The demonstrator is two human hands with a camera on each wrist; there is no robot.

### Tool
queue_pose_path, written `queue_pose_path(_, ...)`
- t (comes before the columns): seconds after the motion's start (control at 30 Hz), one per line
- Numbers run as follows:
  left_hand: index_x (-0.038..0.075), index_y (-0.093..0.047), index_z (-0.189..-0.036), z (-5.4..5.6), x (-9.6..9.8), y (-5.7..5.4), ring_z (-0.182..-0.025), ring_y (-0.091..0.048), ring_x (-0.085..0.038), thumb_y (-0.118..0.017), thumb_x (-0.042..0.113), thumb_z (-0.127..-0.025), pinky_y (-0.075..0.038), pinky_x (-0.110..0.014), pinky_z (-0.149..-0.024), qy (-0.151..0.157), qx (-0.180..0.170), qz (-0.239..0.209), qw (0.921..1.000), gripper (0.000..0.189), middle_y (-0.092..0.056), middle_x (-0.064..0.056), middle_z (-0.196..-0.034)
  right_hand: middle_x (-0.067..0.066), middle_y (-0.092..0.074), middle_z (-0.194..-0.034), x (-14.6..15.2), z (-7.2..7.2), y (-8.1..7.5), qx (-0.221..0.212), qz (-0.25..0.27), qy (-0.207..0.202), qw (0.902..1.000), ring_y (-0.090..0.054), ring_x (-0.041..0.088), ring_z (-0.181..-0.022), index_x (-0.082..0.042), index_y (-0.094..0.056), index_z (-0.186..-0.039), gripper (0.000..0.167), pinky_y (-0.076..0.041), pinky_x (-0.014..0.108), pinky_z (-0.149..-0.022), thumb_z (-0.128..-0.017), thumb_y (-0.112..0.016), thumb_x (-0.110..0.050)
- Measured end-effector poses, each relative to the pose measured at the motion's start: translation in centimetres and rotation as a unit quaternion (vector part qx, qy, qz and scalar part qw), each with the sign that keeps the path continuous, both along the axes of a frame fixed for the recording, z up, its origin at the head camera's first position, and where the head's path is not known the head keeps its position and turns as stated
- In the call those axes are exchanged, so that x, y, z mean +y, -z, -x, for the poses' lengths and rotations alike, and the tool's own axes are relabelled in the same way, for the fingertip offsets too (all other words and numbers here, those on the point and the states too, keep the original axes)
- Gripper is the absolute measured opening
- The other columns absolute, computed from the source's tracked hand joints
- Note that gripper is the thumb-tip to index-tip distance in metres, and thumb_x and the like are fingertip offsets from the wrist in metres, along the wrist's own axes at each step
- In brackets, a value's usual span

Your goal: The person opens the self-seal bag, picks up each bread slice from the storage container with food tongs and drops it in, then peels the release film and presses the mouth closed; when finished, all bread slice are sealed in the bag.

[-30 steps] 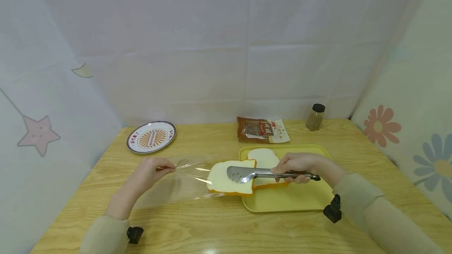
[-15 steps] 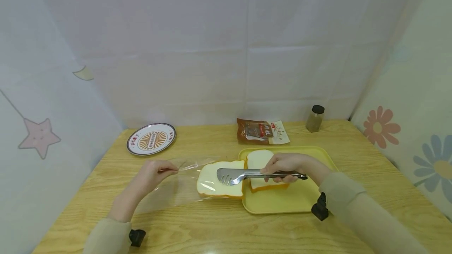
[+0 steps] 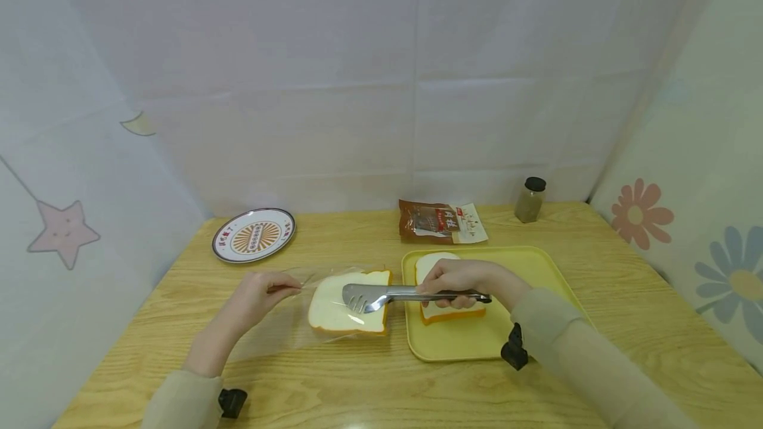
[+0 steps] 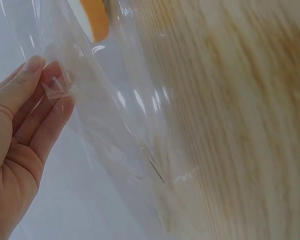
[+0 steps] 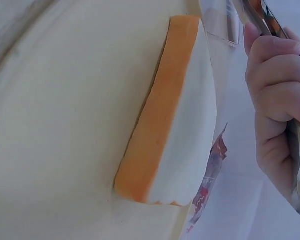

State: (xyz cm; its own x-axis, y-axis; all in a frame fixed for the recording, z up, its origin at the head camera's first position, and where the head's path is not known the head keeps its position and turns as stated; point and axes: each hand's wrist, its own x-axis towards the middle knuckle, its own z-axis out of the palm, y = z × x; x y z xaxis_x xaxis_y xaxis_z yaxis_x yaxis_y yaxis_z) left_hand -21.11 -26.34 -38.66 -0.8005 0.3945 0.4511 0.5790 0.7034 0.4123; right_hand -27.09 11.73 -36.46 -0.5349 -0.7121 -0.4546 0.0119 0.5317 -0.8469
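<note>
My left hand (image 3: 256, 300) pinches the rim of a clear plastic bag (image 4: 110, 145) between thumb and fingers, holding its mouth up. In my right hand (image 3: 459, 279) are metal tongs (image 3: 396, 293), gripped by the handle. Their slotted jaws clasp a white slice of bread (image 3: 324, 303) with an orange crust. Film glints over this slice, so at least its left part lies inside the bag; how far in cannot be told. A second slice of bread (image 5: 187, 125) rests on the yellow tray (image 3: 501, 348), under my right hand.
A round plate (image 3: 229, 251) with a sunburst print lies at the back left. Behind the tray are a brown and white food packet (image 3: 441, 222) and a black-capped jar (image 3: 529, 202). Fabric walls enclose the wooden table (image 3: 334, 389) on the back and sides.
My right hand has moved left with the tongs and bread slice, away from the tray and farther into the bag. The left hand has stayed nearly in place, still pinching the film.
</note>
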Motion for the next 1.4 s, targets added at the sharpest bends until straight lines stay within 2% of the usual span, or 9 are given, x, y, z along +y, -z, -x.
queue_pose_path(0.2,0.008,-0.075,-0.085,0.1,0.1,0.1,-0.075,-0.071,-0.016,-0.073,0.001,-0.076,-0.059,-0.022,-0.065,-0.001,0.009,-0.003,1.0000,0.011,-0.074,-0.004,-0.083,0.000,-0.046,-0.051,-1.5,0.3,0.2,-0.001,-0.015,-0.006,0.9999,-0.027,0.007,-0.035,0.009,-0.065,-0.099,0.042,-0.025,0.020,-0.033,-0.095,-0.056,-0.032)
queue_pose_path(0.5,0.007,-0.075,-0.086,0.2,0.3,-0.3,-0.078,-0.071,-0.020,-0.072,0.001,-0.078,-0.059,-0.023,-0.068,-0.002,-0.015,-0.011,0.9998,0.010,-0.074,-0.006,-0.085,0.000,-0.047,-0.053,-3.4,1.0,0.8,0.008,-0.005,-0.023,0.9997,-0.028,0.007,-0.036,0.009,-0.064,-0.097,0.044,-0.027,0.020,-0.034,-0.095,-0.055,-0.034)
queue_pose_path(0.67,0.008,-0.075,-0.086,0.2,0.3,-0.3,-0.077,-0.070,-0.015,-0.072,0.002,-0.079,-0.059,-0.022,-0.068,-0.003,-0.019,-0.008,0.9998,0.009,-0.074,-0.003,-0.084,-0.001,-0.046,-0.053,-4.5,1.3,0.8,0.011,-0.003,-0.031,0.9995,-0.027,0.006,-0.036,0.005,-0.067,-0.099,0.041,-0.026,0.020,-0.035,-0.096,-0.053,-0.034)
queue_pose_path(0.93,0.006,-0.074,-0.085,0.3,0.3,0.2,-0.076,-0.070,-0.017,-0.072,-0.003,-0.076,-0.059,-0.021,-0.067,0.014,0.005,-0.018,0.9997,0.013,-0.074,-0.005,-0.083,0.000,-0.048,-0.054,-6.0,1.4,0.9,0.005,-0.002,-0.025,0.9997,-0.028,0.006,-0.036,0.005,-0.067,-0.097,0.041,-0.026,0.019,-0.034,-0.095,-0.055,-0.034)
queue_pose_path(1.13,0.007,-0.074,-0.086,0.2,0.3,0.3,-0.076,-0.070,-0.015,-0.071,-0.003,-0.077,-0.058,-0.020,-0.067,0.012,-0.005,-0.015,0.9998,0.013,-0.074,-0.004,-0.084,0.000,-0.047,-0.053,-6.9,1.5,1.0,-0.007,0.003,-0.026,0.9996,-0.027,0.006,-0.035,0.003,-0.068,-0.091,0.040,-0.026,0.019,-0.034,-0.095,-0.054,-0.034)
queue_pose_path(1.4,0.006,-0.074,-0.085,0.3,0.4,0.4,-0.074,-0.070,-0.016,-0.071,-0.002,-0.078,-0.058,-0.020,-0.065,0.016,0.014,-0.019,0.9996,0.011,-0.074,-0.004,-0.082,-0.002,-0.047,-0.051,-7.9,1.5,1.3,0.008,-0.001,-0.021,0.9997,-0.028,0.005,-0.035,0.007,-0.067,-0.092,0.041,-0.026,0.019,-0.033,-0.096,-0.054,-0.032)
